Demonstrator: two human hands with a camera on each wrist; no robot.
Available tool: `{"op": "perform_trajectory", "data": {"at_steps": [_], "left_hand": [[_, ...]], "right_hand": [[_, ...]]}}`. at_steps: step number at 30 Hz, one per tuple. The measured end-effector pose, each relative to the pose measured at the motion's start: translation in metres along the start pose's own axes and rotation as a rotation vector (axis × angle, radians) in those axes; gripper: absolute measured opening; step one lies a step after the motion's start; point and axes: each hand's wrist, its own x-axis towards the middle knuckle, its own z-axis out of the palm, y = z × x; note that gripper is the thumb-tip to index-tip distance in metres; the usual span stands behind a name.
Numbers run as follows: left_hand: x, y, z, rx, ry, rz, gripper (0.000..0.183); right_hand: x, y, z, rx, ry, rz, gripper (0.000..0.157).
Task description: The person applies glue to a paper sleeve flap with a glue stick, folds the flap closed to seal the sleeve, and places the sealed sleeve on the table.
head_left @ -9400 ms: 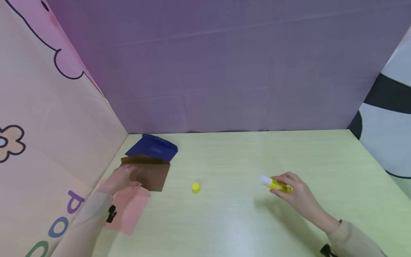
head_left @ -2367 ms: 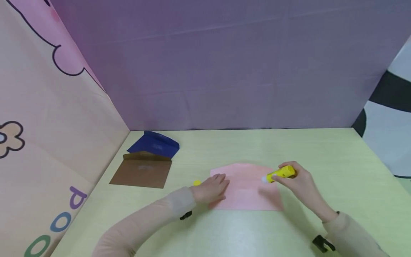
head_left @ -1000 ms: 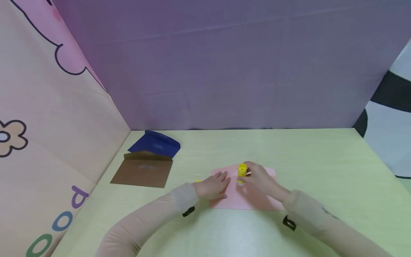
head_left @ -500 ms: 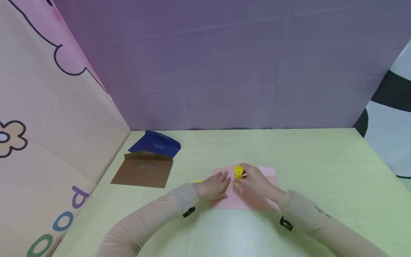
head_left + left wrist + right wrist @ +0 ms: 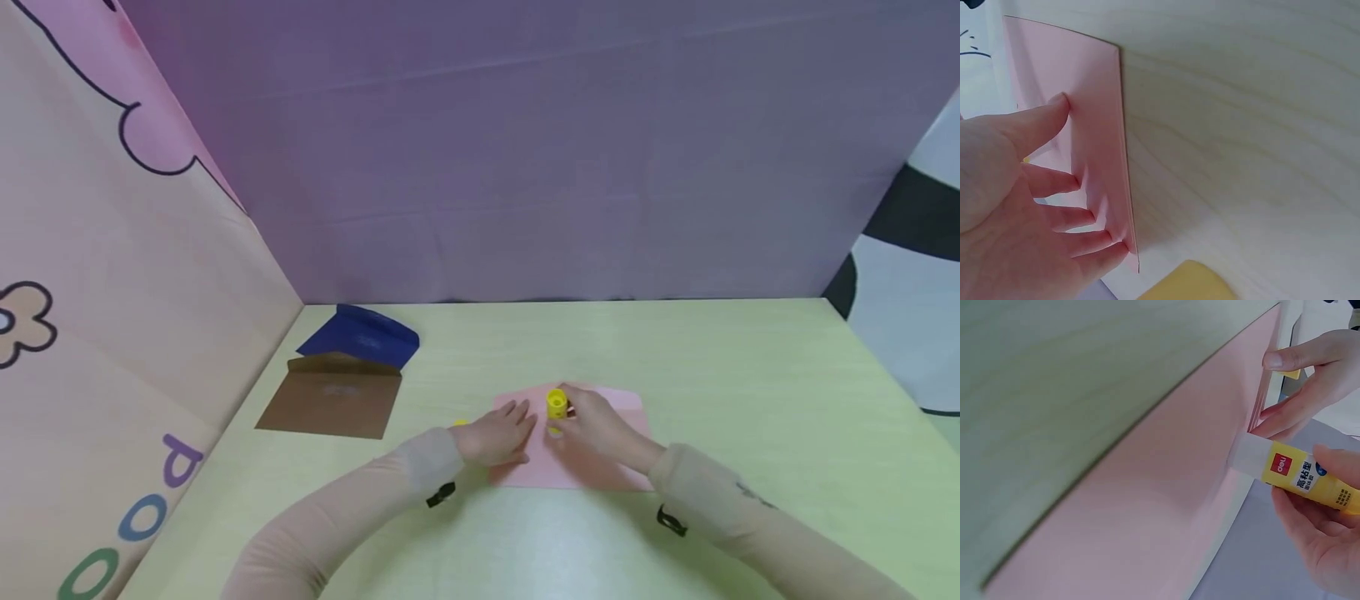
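A pink envelope [image 5: 592, 462] lies on the table, its flap folded out toward the back. My left hand [image 5: 495, 435] rests on its left side with fingers spread and straight; in the left wrist view the fingertips [image 5: 1102, 237] touch the pink paper. My right hand [image 5: 603, 421] grips a yellow glue stick [image 5: 557, 405] upright, its end down against the envelope near the middle. In the right wrist view the glue stick [image 5: 1307, 472] shows a red label, and its pale end meets the paper. The yellow cap [image 5: 461, 422] is mostly hidden behind my left hand.
To the left lie a brown envelope [image 5: 326, 404] and, partly behind it, a dark blue envelope [image 5: 360, 335], both with flaps raised. Each bears a pale smear. A purple wall [image 5: 480, 167] closes the table's back, and a patterned panel [image 5: 112, 250] stands along the left.
Earlier, my left hand was over the brown envelope; the pink one has since come to the middle. My right hand brought the glue stick down onto it, then slid slightly left.
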Motion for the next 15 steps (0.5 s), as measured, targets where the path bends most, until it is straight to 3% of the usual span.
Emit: {"op": "perform_trajectory", "data": {"at_steps": [8, 15], "left_hand": [[-0.001, -0.001, 0.0, -0.011, 0.002, -0.005, 0.062], [0.001, 0.0, 0.001, -0.04, 0.0, -0.005, 0.063]], "right_hand": [[-0.007, 0.009, -0.008, -0.012, -0.017, 0.023, 0.048], [-0.014, 0.018, -0.014, -0.033, 0.002, -0.021, 0.035]]}}
